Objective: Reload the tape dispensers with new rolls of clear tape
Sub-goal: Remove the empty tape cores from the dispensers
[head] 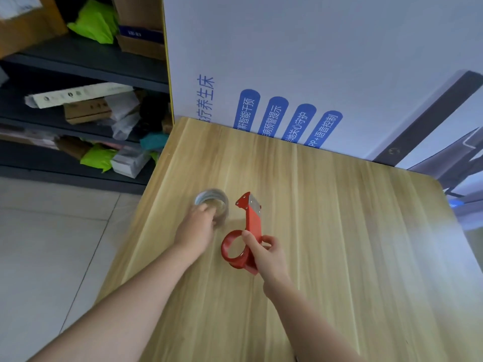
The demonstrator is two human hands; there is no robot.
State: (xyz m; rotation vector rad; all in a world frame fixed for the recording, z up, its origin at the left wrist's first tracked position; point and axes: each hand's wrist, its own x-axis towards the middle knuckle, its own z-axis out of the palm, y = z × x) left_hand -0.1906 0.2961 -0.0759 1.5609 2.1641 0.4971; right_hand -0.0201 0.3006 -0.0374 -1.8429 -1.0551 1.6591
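A red metal tape dispenser (251,220) lies on the wooden table (339,244), its cutter blade pointing away from me and its empty round hoop towards me. My right hand (265,250) grips it at the hoop and handle. A roll of clear tape (214,202) stands to the left of the dispenser, near the table's left edge. My left hand (197,227) closes over the roll's near side, fingers curled on its rim; the roll looks blurred.
A large white printed board (313,61) with blue text stands along the table's far edge. Dark shelves (78,105) packed with boxes and bags sit to the left, over a tiled floor (52,244). The table's left edge runs close to the roll.
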